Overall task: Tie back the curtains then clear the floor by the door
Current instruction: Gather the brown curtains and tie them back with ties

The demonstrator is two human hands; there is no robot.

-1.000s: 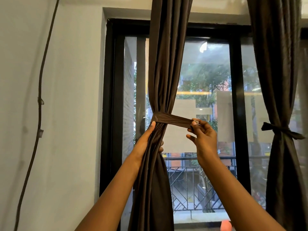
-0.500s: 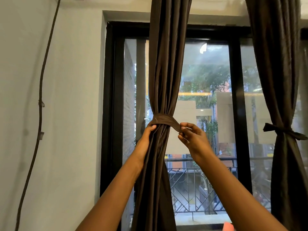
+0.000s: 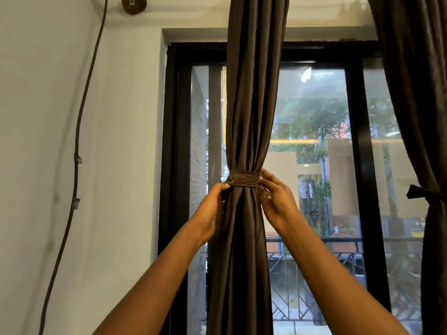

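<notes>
Hanging gathered in front of the glass door [image 3: 312, 165]: a dark brown curtain [image 3: 251, 93], falling in long narrow folds and cinched into a waist at about mid-height. Wrapping flat round that waist: a tie band [image 3: 243, 179] of the same brown cloth, with a small pale stitch showing at its left end. Flaring again below the band and dropping past the lower edge of view.

Gripping the left edge of the gathered cloth just under the band: the left hand [image 3: 212, 209], fingers curled round the folds. Pinching at the right end of the band: the right hand [image 3: 275, 197], fingertips bent in against the cloth, thumb tucked behind; exactly what lies between the fingertips too hidden to tell.

Hanging at the far right, already cinched: a second curtain [image 3: 416, 105] of the same colour, its own tie [image 3: 420, 193] knotted with a loose end sticking out to the left.

No writing or label readable anywhere.

Running down the pale wall [image 3: 121, 165] on the left: a dark cable [image 3: 77, 146] with small clips, starting near a round brown fitting [image 3: 133, 4] at the top. Showing through the glass: a black door frame [image 3: 174, 141], a metal balcony railing [image 3: 302, 286], trees and buildings, partly blurred by reflections.
</notes>
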